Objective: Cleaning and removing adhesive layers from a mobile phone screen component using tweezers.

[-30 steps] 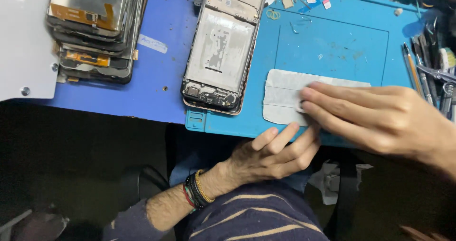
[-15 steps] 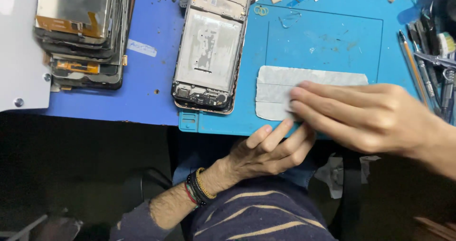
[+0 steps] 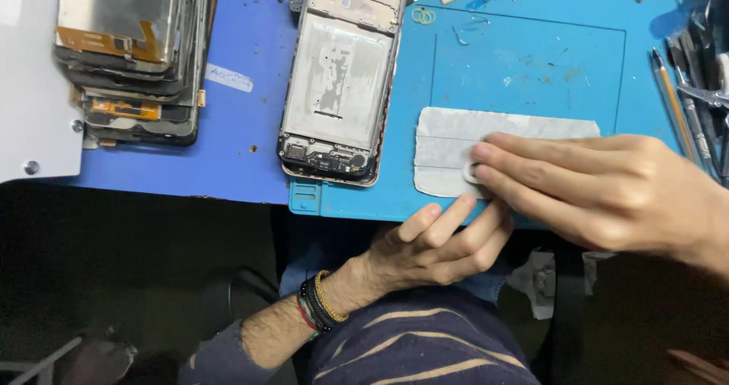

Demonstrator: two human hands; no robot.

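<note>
Both hands work at the near edge of the surface. The right hand (image 3: 600, 191) lies flat and palm-down, fingers stretched out together, pressing on a pale grey sheet (image 3: 456, 138) that looks like thin, matte adhesive film, roughly rectangular with rounded corners and faint fold lines across it. Its fingertips cover the sheet's lower right part, and a small whitish ring (image 3: 471, 174) shows just under the index tip; whether the fingers pinch it cannot be told. The left hand (image 3: 440, 241) comes up from below, fingers loosely spread, their tips resting against the front edge of the light blue mat (image 3: 531, 58) right beneath the sheet; it grasps nothing. Beaded and cord bracelets (image 3: 319, 309) circle its wrist.

The mat is smooth rubbery material with a raised rectangular frame and small specks of debris. It lies on a darker blue surface (image 3: 243, 112). Just left of the sheet, an opened phone frame (image 3: 338, 77) lies flat, its bare metal midplate scuffed and dull, with circuit parts at the bottom end. Farther left, a stack of phone screens (image 3: 129, 58) with orange flex strips sits beside a white panel (image 3: 30, 89). Slim tools and tweezers (image 3: 691, 74) lie along the mat's right edge, behind the right hand. Tiny parts dot the mat's far edge.
</note>
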